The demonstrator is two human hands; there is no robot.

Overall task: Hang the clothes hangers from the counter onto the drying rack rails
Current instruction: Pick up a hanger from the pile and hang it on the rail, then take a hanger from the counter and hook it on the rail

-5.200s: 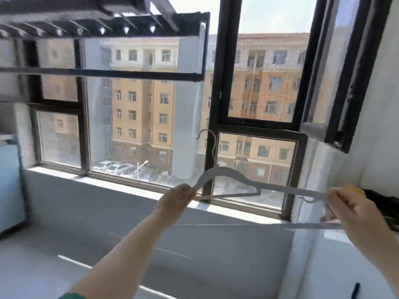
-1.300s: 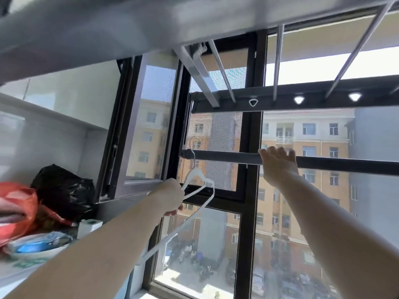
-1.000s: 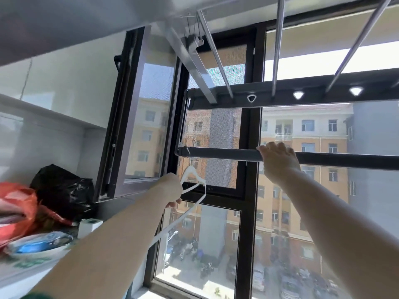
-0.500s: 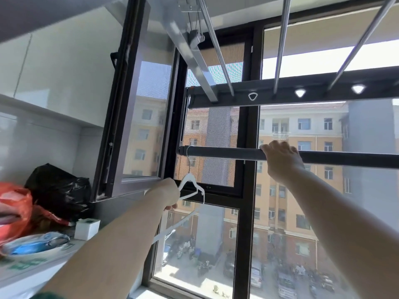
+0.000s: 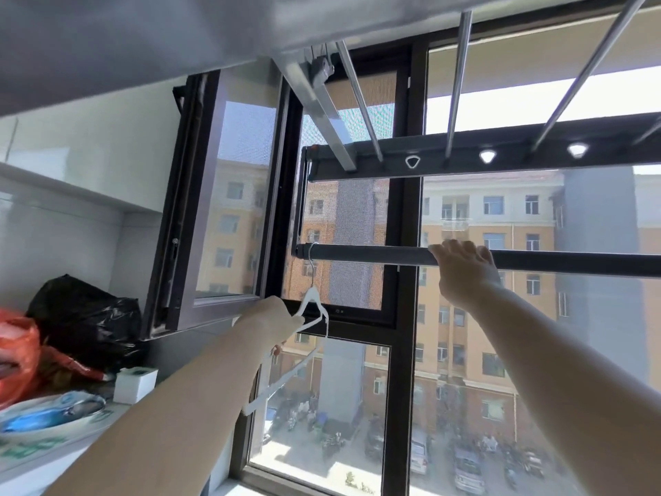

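A white clothes hanger [image 5: 314, 309] hangs by its metal hook from the left end of the dark lower rail [image 5: 368, 253] of the drying rack. My left hand [image 5: 277, 322] grips the hanger's shoulder just below the hook. My right hand [image 5: 461, 268] is wrapped over the same rail farther right, fingers curled on top of it. The rack's upper dark bar [image 5: 465, 157] and several silver rods [image 5: 456, 91] run overhead.
An open window sash [image 5: 214, 209] juts inward on the left. On the counter at lower left sit a black bag [image 5: 86, 316], an orange bag [image 5: 16, 356], a small white box [image 5: 135, 384] and a bowl [image 5: 50, 417]. Glass panes lie behind the rail.
The hanger was carried from the counter side up to the rail. Over the last second its hook settled onto the rail's left end. My right hand stays on the rail.
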